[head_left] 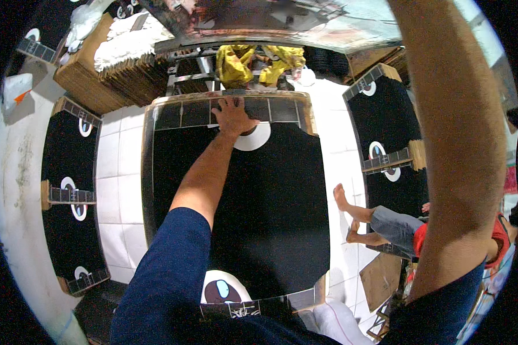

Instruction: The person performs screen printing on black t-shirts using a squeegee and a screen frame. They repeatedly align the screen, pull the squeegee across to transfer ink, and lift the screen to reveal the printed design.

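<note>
My left hand point(234, 118) lies with spread fingers on the dark strip point(195, 113) along the far end of a wooden-edged board, holding nothing. Its thumb side touches a white round print point(256, 138) on the black fabric point(270, 201) that covers the board. Another eye-like print point(227, 287), white with brown and light blue, sits at the fabric's near end. My right forearm point(460, 115) rises along the right side and leaves the picture at the top, so the right hand is hidden. Beyond the board, a large glossy, stained panel point(305, 23) spans the top.
Similar boards with black fabric and eye prints flank mine on the left point(69, 155) and right point(385, 115). Stacked cardboard point(132, 77) stands far left, beside yellow cloths point(236, 64). A person in grey trousers point(394, 227) is at the right, bare feet on white tiles.
</note>
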`<move>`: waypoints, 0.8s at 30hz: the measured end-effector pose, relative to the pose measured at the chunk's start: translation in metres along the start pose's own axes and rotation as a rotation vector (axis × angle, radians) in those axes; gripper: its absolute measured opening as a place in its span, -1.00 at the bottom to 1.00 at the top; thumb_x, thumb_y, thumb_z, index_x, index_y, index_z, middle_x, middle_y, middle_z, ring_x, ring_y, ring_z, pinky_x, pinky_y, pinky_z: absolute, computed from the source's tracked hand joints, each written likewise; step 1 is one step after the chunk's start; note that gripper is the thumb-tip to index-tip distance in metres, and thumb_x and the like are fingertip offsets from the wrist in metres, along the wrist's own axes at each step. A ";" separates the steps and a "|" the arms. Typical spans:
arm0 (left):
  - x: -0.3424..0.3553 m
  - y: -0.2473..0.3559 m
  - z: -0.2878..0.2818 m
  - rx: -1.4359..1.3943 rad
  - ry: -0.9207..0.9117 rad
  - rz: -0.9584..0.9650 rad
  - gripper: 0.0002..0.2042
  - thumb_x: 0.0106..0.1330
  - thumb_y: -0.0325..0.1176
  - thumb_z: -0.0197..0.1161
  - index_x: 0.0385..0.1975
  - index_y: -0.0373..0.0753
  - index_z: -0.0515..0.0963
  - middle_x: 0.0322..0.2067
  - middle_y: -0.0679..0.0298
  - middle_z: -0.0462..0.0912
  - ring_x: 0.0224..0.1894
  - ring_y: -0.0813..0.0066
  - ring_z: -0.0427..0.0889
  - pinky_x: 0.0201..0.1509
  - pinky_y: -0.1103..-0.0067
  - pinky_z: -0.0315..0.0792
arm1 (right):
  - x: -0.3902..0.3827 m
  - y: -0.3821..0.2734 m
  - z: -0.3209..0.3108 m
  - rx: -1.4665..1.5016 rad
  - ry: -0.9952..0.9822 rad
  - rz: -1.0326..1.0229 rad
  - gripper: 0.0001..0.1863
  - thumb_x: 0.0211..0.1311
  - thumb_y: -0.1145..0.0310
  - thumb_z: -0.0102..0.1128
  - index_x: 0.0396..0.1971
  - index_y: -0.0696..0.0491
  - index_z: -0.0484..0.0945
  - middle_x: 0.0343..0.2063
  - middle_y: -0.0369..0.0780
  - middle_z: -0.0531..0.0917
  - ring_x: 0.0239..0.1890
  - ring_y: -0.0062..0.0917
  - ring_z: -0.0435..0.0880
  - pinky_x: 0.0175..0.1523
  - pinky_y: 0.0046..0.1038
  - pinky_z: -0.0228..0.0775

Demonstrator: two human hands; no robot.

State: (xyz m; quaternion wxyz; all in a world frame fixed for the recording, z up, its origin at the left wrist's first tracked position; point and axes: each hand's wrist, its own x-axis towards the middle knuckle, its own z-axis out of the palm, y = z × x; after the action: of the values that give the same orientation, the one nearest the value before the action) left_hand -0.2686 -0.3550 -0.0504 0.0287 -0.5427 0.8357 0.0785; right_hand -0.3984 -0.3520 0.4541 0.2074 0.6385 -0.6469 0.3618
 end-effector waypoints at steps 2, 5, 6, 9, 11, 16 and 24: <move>0.008 -0.006 0.008 -0.075 -0.027 -0.009 0.09 0.12 0.47 0.28 0.59 0.01 0.07 0.52 -0.13 0.09 0.54 -0.28 0.06 0.44 -0.32 -0.04 | -0.014 -0.010 -0.003 -0.077 0.020 0.048 -0.69 0.10 0.35 0.21 -0.16 0.01 0.78 -0.22 -0.03 0.79 -0.19 -0.15 0.81 -0.02 -0.25 0.65; 0.018 -0.025 0.012 -0.452 0.055 0.021 0.02 0.22 0.36 0.29 0.60 -0.03 0.04 0.50 -0.13 0.13 0.54 -0.20 0.09 0.46 -0.23 0.01 | -0.052 -0.020 -0.011 -0.083 0.099 0.066 -0.67 0.13 0.33 0.24 -0.08 -0.05 0.75 -0.08 -0.06 0.77 0.08 -0.12 0.72 0.22 -0.19 0.53; 0.017 -0.032 0.007 -0.565 0.041 0.013 0.01 0.24 0.33 0.29 0.60 -0.04 0.03 0.50 -0.13 0.14 0.54 -0.19 0.09 0.46 -0.22 0.02 | -0.077 -0.020 -0.012 -0.066 0.188 0.045 -0.65 0.18 0.32 0.21 -0.02 -0.05 0.72 -0.03 -0.06 0.75 0.11 -0.13 0.70 0.23 -0.18 0.51; -0.036 -0.043 -0.014 -0.712 0.427 0.157 -0.18 0.41 0.10 0.26 0.53 -0.26 0.16 0.42 -0.20 0.29 0.48 -0.17 0.25 0.52 0.05 0.14 | -0.111 -0.038 -0.022 -0.077 0.146 0.044 -0.69 0.22 0.36 0.19 -0.04 0.02 0.67 -0.06 -0.06 0.73 0.07 -0.13 0.66 0.21 -0.07 0.43; -0.098 -0.043 -0.048 -0.830 0.575 0.155 -0.34 0.52 -0.03 0.19 0.44 -0.38 0.29 0.39 -0.19 0.34 0.44 -0.08 0.34 0.51 0.23 0.21 | -0.152 -0.041 -0.026 -0.053 0.154 0.006 -0.72 0.22 0.42 0.18 -0.07 0.06 0.64 -0.12 -0.06 0.70 0.04 -0.11 0.62 0.19 -0.07 0.37; -0.285 -0.013 -0.145 -1.957 0.639 0.247 -0.42 0.64 0.05 -0.06 0.52 -0.10 0.13 0.29 0.13 0.43 0.28 0.29 0.48 0.37 0.23 0.38 | -0.272 -0.048 -0.011 -0.064 0.267 -0.095 -0.48 -0.06 0.47 0.35 0.01 -0.17 0.69 -0.20 -0.26 0.69 0.02 -0.24 0.56 0.24 -0.12 0.24; -0.365 -0.018 -0.090 -2.227 0.148 -0.777 -0.01 0.34 0.56 -0.09 0.54 -0.14 0.13 0.48 0.16 0.24 0.50 0.17 0.17 0.57 0.14 0.01 | -0.518 -0.066 0.042 -0.008 0.199 -0.007 -0.74 0.12 0.31 0.32 -0.16 -0.25 0.78 -0.12 -0.50 0.71 -0.02 -0.44 0.55 0.21 -0.18 0.22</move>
State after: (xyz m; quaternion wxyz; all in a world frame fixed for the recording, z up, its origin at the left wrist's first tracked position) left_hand -0.0992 -0.0470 0.0857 -0.4869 -0.4897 0.0852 0.7182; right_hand -0.2750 -0.0280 0.0620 0.2745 0.6009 -0.6223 0.4198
